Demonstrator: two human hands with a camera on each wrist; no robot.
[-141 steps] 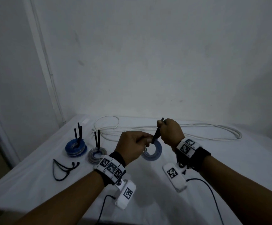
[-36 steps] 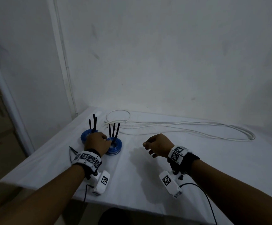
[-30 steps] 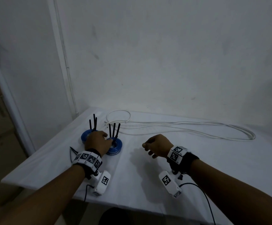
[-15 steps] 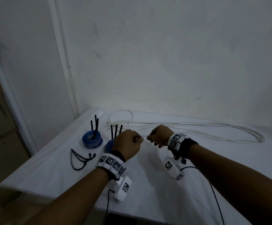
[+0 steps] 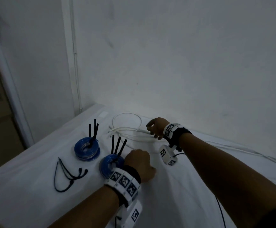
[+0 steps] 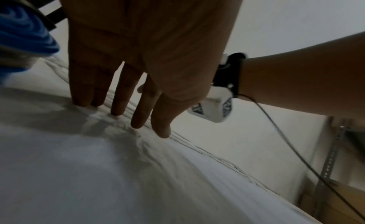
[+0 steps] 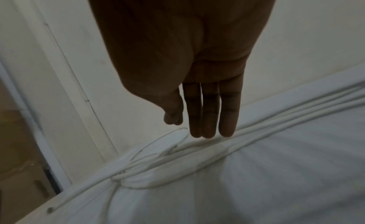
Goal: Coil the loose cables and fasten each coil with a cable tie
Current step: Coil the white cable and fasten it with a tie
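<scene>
White cable [image 5: 130,136] sprawls in long loose loops across the back of the cloth-covered table [image 5: 175,195], a round loop at its left end and its strands trailing off to the right edge; the right hand [image 5: 156,127] hovers over the bunched strands with fingers straight and close together, tips just above the cable [image 7: 256,122] and gripping nothing; the left hand [image 5: 139,163] sits nearer the table's front edge, fingers extended and slightly spread, tips touching the cloth just short of the strands, empty too; beside its wrist lies a blue coil [image 5: 110,163] with three black tie tails standing up, a second blue coil [image 5: 87,149] further left; spare black cable ties [image 5: 68,176] lie near the left edge. Only the wrist views show the palms and finger spread; only the head view shows both coils.
</scene>
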